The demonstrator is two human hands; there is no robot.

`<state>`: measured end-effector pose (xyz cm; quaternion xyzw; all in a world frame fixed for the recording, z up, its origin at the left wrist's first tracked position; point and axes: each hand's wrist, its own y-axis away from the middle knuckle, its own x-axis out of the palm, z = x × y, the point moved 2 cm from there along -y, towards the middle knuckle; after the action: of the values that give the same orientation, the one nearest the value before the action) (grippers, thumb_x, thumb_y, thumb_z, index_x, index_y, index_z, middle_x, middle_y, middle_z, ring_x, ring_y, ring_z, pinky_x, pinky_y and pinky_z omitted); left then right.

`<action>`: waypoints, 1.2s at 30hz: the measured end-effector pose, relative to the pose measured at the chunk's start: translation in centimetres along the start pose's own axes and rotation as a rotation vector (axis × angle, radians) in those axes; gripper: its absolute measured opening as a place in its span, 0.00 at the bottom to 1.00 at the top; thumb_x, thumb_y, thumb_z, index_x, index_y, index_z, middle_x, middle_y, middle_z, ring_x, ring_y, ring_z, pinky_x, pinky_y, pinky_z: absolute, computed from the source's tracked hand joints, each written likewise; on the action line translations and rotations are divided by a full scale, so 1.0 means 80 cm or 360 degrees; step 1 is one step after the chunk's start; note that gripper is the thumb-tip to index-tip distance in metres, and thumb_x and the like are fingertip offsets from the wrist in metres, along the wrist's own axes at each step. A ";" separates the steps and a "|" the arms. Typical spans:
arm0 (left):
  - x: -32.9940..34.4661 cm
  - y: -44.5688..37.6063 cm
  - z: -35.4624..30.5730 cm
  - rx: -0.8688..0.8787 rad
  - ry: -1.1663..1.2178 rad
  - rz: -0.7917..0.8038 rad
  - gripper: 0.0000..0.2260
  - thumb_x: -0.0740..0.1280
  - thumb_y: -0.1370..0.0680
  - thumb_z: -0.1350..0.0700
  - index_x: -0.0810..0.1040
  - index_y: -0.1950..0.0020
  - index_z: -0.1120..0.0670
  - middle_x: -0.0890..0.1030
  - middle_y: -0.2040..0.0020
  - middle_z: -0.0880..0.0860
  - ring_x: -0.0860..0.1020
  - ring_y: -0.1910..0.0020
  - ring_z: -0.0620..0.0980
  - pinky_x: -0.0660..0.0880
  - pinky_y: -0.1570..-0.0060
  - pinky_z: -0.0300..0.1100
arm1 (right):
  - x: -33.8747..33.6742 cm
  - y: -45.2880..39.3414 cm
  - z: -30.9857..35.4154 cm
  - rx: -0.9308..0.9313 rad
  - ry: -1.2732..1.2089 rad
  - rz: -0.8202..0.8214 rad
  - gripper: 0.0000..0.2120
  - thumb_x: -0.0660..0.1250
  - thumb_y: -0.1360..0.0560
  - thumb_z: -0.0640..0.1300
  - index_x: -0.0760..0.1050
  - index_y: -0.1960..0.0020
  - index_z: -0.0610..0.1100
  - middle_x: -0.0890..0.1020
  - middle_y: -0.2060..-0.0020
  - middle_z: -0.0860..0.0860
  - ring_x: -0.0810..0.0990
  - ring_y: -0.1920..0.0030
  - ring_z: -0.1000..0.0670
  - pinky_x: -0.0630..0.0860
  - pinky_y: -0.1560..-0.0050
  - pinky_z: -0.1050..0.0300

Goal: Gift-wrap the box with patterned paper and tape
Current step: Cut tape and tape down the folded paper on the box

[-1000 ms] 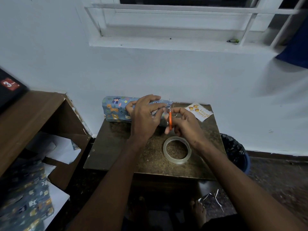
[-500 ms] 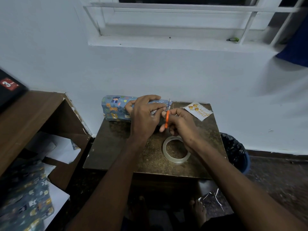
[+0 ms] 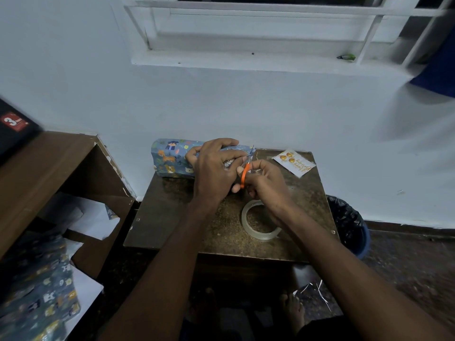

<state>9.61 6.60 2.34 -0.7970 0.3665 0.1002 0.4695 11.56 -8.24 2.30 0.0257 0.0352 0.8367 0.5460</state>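
I see the box wrapped in blue cartoon-animal patterned paper (image 3: 172, 157) lying on its side along the far edge of the small brown speckled counter (image 3: 172, 217), its left end overhanging the far-left corner and its long side close to the white wall (image 3: 246, 107).

Left grip (image 3: 214, 168): the left hand lies over the right half of the box, fingers curled round the paper and clamping it against the box. The grip is closed on the wrapped box.

Right grip (image 3: 264, 179): the right hand holds the small orange-handled scissors (image 3: 245, 173), fingers curled through and round the handles. The blades point toward the far edge and reach the right end of the paper, just beside the left fingertips. I cannot tell how far the blades are apart. The two hands touch at the scissors.

The clear roll of adhesive tape (image 3: 259, 221) lies flat on the counter near the near-right area, partly under the right wrist. A white greeting tag with gold balloons (image 3: 294, 162) lies at the far-right corner.

A brown wooden shelf unit (image 3: 49, 168) stands left of the counter. A loose sheet of the same patterned paper (image 3: 39, 291) lies at lower left. A bin lined with a black bag (image 3: 347, 222) stands on the floor right of the counter.
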 end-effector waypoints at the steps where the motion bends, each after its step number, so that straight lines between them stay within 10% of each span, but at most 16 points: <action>1: 0.000 0.000 0.000 -0.0003 0.0001 0.0002 0.03 0.77 0.26 0.51 0.89 0.54 0.44 0.85 0.43 0.43 0.80 0.40 0.45 0.65 0.38 0.62 | 0.000 0.000 0.001 0.0002 -0.0002 -0.0010 0.14 0.71 0.20 0.44 0.75 0.42 0.35 0.86 0.63 0.37 0.68 0.64 0.42 0.64 0.69 0.55; 36: -0.001 -0.002 0.003 -0.0005 -0.0007 0.0064 0.07 0.76 0.29 0.54 0.90 0.52 0.46 0.85 0.41 0.44 0.79 0.38 0.46 0.65 0.38 0.64 | 0.006 -0.004 0.005 0.0003 0.0012 -0.0058 0.09 0.72 0.20 0.44 0.77 0.46 0.39 0.87 0.61 0.38 0.73 0.71 0.54 0.67 0.70 0.61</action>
<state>9.65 6.87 2.37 -0.7900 0.3813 0.1118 0.4670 11.69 -7.68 2.71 0.0224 0.0385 0.8266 0.5611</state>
